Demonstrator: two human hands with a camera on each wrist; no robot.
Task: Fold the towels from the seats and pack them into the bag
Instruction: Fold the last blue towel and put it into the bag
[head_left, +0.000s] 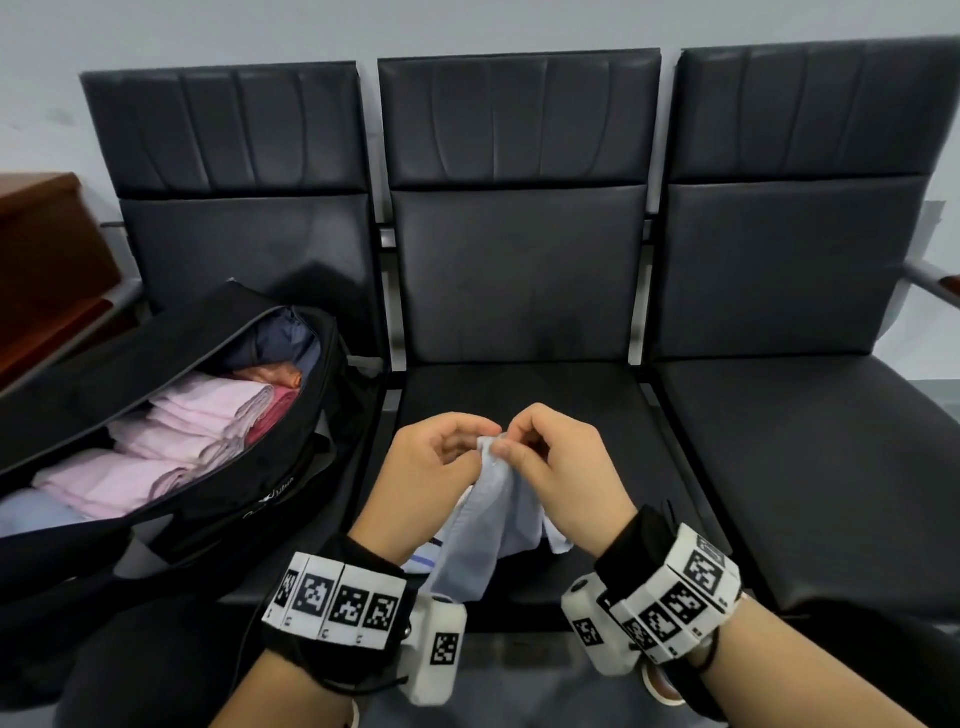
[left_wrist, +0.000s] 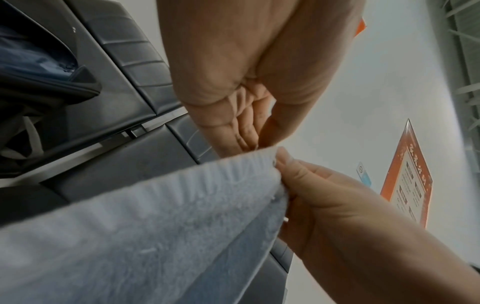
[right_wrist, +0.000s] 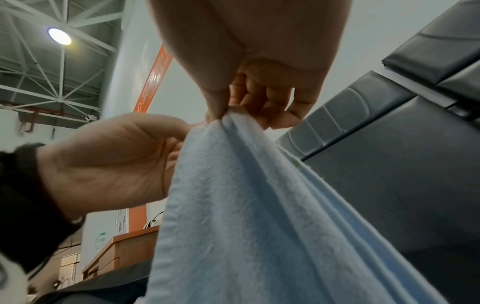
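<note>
A light blue towel (head_left: 488, 525) hangs above the middle seat (head_left: 519, 384), and both hands hold it by its top edge. My left hand (head_left: 467, 441) pinches the top corner with thumb and curled fingers. Right beside it, fingertips almost touching, my right hand (head_left: 511, 448) pinches the same edge. In the left wrist view the towel (left_wrist: 155, 216) drapes down from the right hand (left_wrist: 283, 164). The right wrist view shows the towel (right_wrist: 246, 205) falling in folds from the right hand (right_wrist: 226, 111). An open black bag (head_left: 208, 499) lies on the left seat.
Folded pink towels (head_left: 197, 421) and darker cloth fill the bag. The right seat (head_left: 810, 467) has nothing on it. A brown wooden cabinet (head_left: 47, 249) stands at far left and a metal armrest (head_left: 930, 275) at far right.
</note>
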